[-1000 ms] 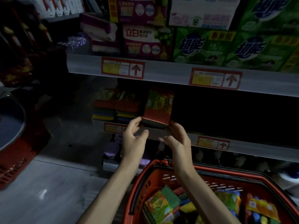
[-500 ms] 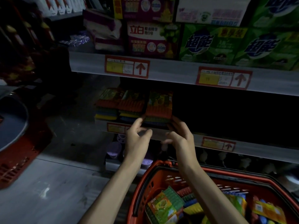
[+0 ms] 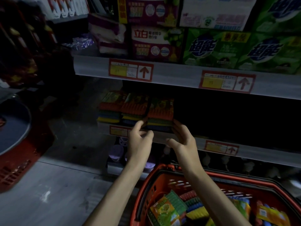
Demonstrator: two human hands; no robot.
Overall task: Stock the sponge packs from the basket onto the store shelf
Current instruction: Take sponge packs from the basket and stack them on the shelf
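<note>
A sponge pack (image 3: 160,111) with an orange top and green and blue layers stands on the middle shelf (image 3: 263,153), right of two like packs (image 3: 123,106). My left hand (image 3: 140,141) has its fingertips at the pack's lower left edge. At the lower right edge are the fingers of my right hand (image 3: 184,142), so the pack is held between both. Below my arms is the red basket (image 3: 146,185) with several more sponge packs (image 3: 167,209) inside. The shelf to the right of the pack is dark and bare.
The upper shelf (image 3: 171,74) carries purple and green detergent boxes (image 3: 211,48). Purple round items (image 3: 115,150) sit on the bottom shelf. A red crate with a grey round lid (image 3: 13,126) stands at the left on the grey floor (image 3: 48,193).
Both hands moved the sponge pack forward and down from a tilted hold in the air onto the shelf, where it now stands beside the other packs.
</note>
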